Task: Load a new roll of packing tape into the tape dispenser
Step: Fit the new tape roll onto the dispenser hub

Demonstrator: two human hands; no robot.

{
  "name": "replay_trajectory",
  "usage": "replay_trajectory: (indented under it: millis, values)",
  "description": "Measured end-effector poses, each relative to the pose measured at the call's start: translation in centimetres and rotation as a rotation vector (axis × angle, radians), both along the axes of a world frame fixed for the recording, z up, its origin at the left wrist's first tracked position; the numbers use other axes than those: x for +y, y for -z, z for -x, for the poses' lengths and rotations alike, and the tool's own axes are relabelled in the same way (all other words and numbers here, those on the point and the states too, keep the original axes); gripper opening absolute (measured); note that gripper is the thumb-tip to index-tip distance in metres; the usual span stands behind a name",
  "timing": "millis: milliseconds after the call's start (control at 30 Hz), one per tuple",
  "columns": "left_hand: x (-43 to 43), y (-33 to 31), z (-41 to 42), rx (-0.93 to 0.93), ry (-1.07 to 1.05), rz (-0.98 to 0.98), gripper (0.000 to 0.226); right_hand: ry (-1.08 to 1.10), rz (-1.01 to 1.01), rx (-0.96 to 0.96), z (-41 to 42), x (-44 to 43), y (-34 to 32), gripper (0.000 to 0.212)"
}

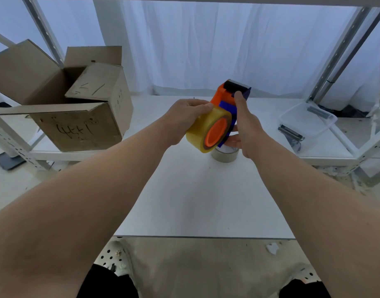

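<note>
I hold an orange and blue tape dispenser (228,97) in the air above the white table (195,201). A yellowish roll of packing tape (203,131) sits on its orange hub, the hub face turned toward me. My left hand (184,116) grips the roll from the left and above. My right hand (246,125) wraps the blue frame, thumb up near the black roller and toothed blade at the top. Its fingers are partly hidden behind the dispenser.
A near-empty tape roll (224,155) lies on the table just below my hands. An open cardboard box (77,117) stands on the left. A clear plastic tray (307,120) and black clips (291,132) lie on the right shelf. Metal rack posts rise on both sides.
</note>
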State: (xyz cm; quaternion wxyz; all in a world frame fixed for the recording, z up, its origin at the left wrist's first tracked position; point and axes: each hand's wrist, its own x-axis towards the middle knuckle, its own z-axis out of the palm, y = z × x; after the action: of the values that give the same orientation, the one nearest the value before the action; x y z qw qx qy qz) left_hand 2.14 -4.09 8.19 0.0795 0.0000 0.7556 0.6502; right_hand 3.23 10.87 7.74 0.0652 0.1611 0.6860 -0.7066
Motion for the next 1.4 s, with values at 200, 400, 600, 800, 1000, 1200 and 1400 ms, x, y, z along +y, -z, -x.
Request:
replay_trajectory:
  millis: [200,400,600,800,1000,1200,1400]
  values:
    - [-0.1,0.0,-0.1,0.022,0.076,-0.057,0.038,0.033,0.159,-0.066,0.0,0.8,0.1,0.049]
    - [-0.1,-0.1,-0.2,0.036,0.142,-0.073,0.034,0.025,0.243,-0.077,0.1,1.3,0.4,0.048]
    - [0.0,0.1,-0.1,0.035,0.059,-0.069,0.051,-0.066,0.014,0.038,0.2,0.9,0.5,0.050]
    - [0.4,0.3,-0.3,0.003,-0.085,0.040,0.032,-0.113,-0.098,0.146,0.0,0.1,0.9,0.048]
    - [0.9,0.0,-0.6,0.165,-0.211,0.065,0.034,-0.089,-0.112,0.190,0.3,-0.6,0.7,0.046]
    - [-0.1,-0.7,-0.8,0.230,-0.138,0.077,0.026,-0.096,-0.111,0.183,0.7,-0.7,0.6,0.041]
    - [-0.5,-0.7,-1.2,0.093,0.084,0.009,0.046,-0.048,0.013,0.068,0.7,-0.1,1.2,0.033]
